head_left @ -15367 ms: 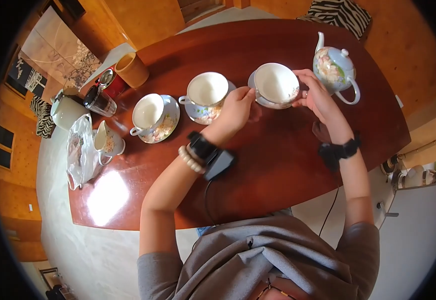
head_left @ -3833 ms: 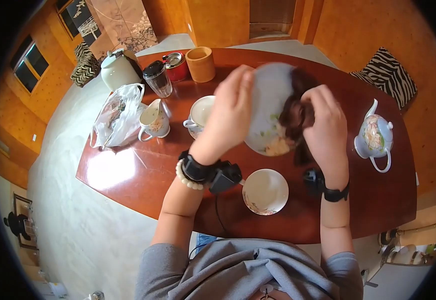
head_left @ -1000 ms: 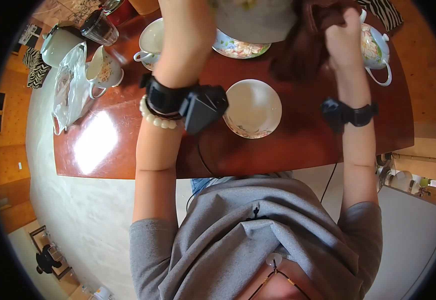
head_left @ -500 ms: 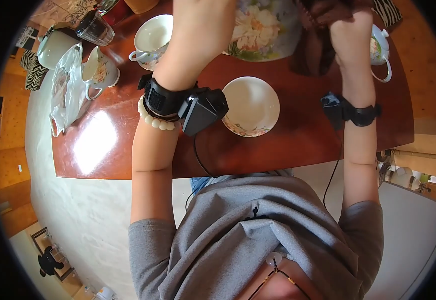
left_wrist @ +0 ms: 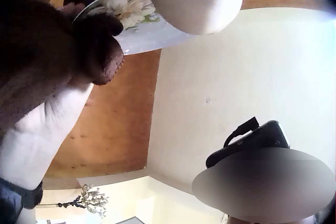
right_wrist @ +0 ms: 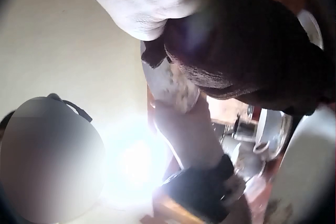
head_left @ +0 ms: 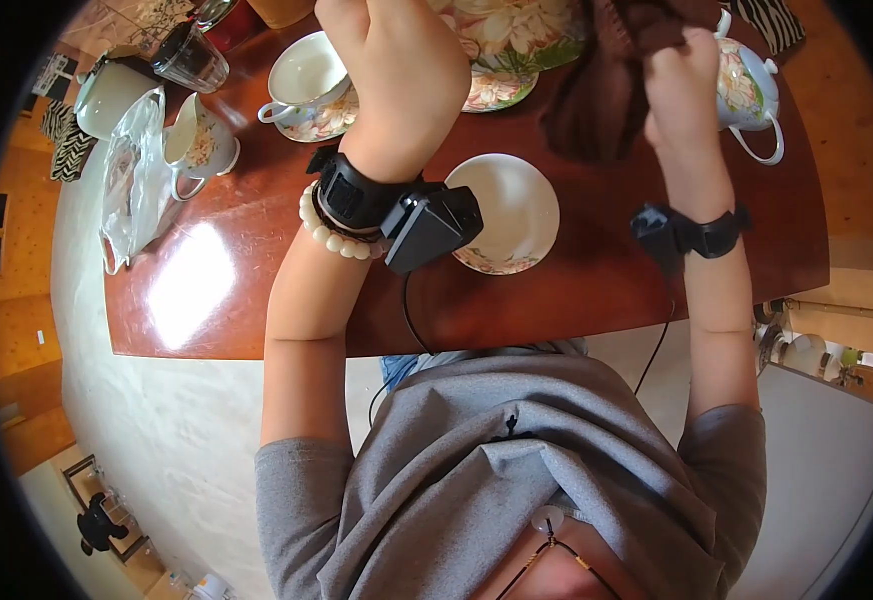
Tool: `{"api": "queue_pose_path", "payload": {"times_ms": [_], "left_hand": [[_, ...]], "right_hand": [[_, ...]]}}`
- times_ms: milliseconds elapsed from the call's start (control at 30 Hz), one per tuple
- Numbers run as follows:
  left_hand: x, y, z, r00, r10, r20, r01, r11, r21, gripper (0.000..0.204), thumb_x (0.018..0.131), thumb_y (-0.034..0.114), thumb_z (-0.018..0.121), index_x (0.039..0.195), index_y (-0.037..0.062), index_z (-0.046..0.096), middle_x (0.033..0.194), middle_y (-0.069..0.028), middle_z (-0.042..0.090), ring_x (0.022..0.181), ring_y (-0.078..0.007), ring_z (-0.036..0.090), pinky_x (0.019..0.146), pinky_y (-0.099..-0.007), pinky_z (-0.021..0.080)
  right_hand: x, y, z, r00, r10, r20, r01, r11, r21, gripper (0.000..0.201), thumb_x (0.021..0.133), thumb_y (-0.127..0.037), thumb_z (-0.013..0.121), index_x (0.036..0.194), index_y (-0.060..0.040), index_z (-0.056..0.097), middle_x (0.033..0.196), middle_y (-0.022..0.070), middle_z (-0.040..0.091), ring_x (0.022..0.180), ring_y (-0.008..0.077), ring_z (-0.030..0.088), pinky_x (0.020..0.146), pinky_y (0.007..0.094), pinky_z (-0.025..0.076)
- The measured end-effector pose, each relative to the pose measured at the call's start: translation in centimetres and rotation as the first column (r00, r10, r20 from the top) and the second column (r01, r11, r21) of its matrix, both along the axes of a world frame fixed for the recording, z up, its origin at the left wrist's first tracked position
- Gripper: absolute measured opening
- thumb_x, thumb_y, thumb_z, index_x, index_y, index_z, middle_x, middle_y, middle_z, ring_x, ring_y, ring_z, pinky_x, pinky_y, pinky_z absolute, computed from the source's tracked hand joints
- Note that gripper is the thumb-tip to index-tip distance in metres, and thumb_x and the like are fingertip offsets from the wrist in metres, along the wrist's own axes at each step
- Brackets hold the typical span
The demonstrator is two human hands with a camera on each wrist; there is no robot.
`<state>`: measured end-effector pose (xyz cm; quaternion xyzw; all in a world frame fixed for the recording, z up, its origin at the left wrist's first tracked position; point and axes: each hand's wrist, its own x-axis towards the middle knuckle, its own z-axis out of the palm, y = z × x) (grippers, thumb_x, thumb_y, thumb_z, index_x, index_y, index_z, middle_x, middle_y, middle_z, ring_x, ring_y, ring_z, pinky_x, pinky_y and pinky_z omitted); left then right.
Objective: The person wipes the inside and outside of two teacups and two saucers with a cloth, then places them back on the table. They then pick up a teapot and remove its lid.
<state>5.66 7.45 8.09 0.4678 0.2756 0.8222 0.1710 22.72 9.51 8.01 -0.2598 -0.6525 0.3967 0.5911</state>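
The left hand (head_left: pixel 407 90) grips the edge of a plate with a flower pattern (head_left: pixel 522 35), raised above the table; its fingertips are out of sight in the head view. A bunched dark brown cloth (head_left: pixel 602 90) is held in the right hand (head_left: pixel 685 95), against or close to the plate's right side. In the right wrist view the cloth (right_wrist: pixel 247 50) covers part of the plate (right_wrist: pixel 170 82). Nearer the body, a white cup (head_left: pixel 507 212) stands on the table. Partly behind the raised plate lies a flowered saucer (head_left: pixel 502 92).
At the left stand a cup (head_left: pixel 307 68) on its saucer, a flowered pitcher (head_left: pixel 202 140), a plastic bag (head_left: pixel 135 185), a pale green pot (head_left: pixel 117 98) and a dark-lidded glass jar (head_left: pixel 192 58). A teapot (head_left: pixel 747 88) is beyond the right hand. Cables hang from both wrist cameras.
Earlier both hands held a cup; now they hold plate and cloth. Over the last half second the right hand and cloth shifted left, the plate moved farther away, and the saucer beneath came into view.
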Motion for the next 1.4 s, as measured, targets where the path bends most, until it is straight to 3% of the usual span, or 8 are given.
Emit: {"api": "queue_pose_path", "payload": {"times_ms": [167,467,633,767,967,1100,1267,1400], "left_hand": [[1.7,-0.8,0.2,0.984,0.177,0.0,-0.177,0.984,0.007,0.052,0.102,0.041,0.034,0.095,-0.0051,0.058,0.088,-0.0055,0.06,0.077,-0.0114,0.052,0.07,-0.0245,0.043],[1.3,-0.9,0.0,0.999,-0.03,-0.015,0.029,0.998,-0.051,0.05,0.103,0.038,0.03,0.123,-0.0044,0.046,0.117,-0.0135,0.054,0.104,-0.0181,0.051,0.09,-0.0277,0.041],[0.1,0.0,0.1,0.996,0.037,0.081,-0.029,0.995,-0.095,0.054,0.102,0.041,0.034,0.125,-0.0063,0.046,0.121,-0.0136,0.053,0.105,-0.0191,0.052,0.09,-0.028,0.043],[-0.4,-0.2,0.5,0.987,-0.028,0.159,0.053,0.986,-0.156,0.057,0.1,0.044,0.036,0.126,-0.0056,0.047,0.121,-0.0127,0.054,0.107,-0.0193,0.053,0.091,-0.0284,0.044],[0.1,-0.8,0.7,0.901,-0.298,0.315,0.371,0.907,-0.201,0.051,0.1,0.043,0.038,0.123,-0.0014,0.05,0.115,-0.0103,0.057,0.104,-0.0186,0.056,0.088,-0.0313,0.047],[-0.3,-0.2,0.0,0.813,-0.354,0.463,0.541,0.754,-0.372,0.049,0.1,0.042,0.038,0.123,0.0004,0.049,0.114,-0.0103,0.058,0.103,-0.021,0.057,0.088,-0.0342,0.048],[1.8,-1.4,0.5,0.719,-0.477,0.505,0.675,0.651,-0.347,0.05,0.1,0.042,0.035,0.127,0.001,0.046,0.118,-0.012,0.058,0.107,-0.0235,0.057,0.091,-0.0369,0.047],[2.8,-1.6,0.4,0.676,-0.55,0.491,0.733,0.576,-0.363,0.053,0.101,0.044,0.033,0.13,0.0005,0.043,0.121,-0.0129,0.057,0.108,-0.0245,0.057,0.093,-0.0376,0.047]], "right_hand": [[-2.1,-0.8,-0.9,0.973,-0.136,-0.184,0.03,0.874,-0.486,0.02,0.085,0.007,0.045,0.105,0.0015,0.049,0.102,0.0128,0.058,0.089,0.0216,0.059,0.076,0.0329,0.052],[-1.0,0.3,-2.9,0.986,-0.08,-0.145,-0.001,0.872,-0.489,0.027,0.086,0.0,0.049,0.11,0.0004,0.059,0.104,0.0064,0.063,0.092,0.0168,0.062,0.083,0.0274,0.049],[7.1,1.1,-0.7,0.872,-0.241,0.427,0.229,0.97,0.082,0.03,0.083,0.004,0.049,0.11,-0.0014,0.06,0.103,0.0066,0.064,0.095,0.0159,0.061,0.081,0.0271,0.05],[11.4,-2.8,-0.1,0.732,-0.173,0.659,0.416,0.88,-0.23,0.038,0.072,0.012,0.042,0.105,0.0016,0.057,0.102,0.0139,0.064,0.093,0.0244,0.062,0.083,0.0327,0.048],[22.1,-4.1,-4.7,-0.08,-0.093,0.992,0.511,0.851,0.121,0.028,0.074,0.005,0.051,0.102,0.0017,0.055,0.096,0.0222,0.059,0.098,0.0347,0.058,0.082,0.0413,0.049],[20.3,-6.0,-5.2,-0.379,-0.23,0.896,0.458,0.795,0.397,0.026,0.076,-0.003,0.057,0.102,-0.0009,0.056,0.097,0.0214,0.059,0.099,0.0352,0.057,0.079,0.0457,0.05],[17.8,-7.7,-3.0,-0.274,-0.421,0.864,0.273,0.828,0.49,0.03,0.082,-0.013,0.061,0.108,-0.0002,0.054,0.088,0.0148,0.062,0.08,0.037,0.06,0.07,0.0426,0.052],[15.1,-5.3,0.5,0.378,-0.385,0.842,0.523,0.839,0.149,0.035,0.091,-0.024,0.057,0.118,-0.0028,0.05,0.076,0.0073,0.061,0.061,0.0229,0.059,0.055,0.0284,0.046]]}}
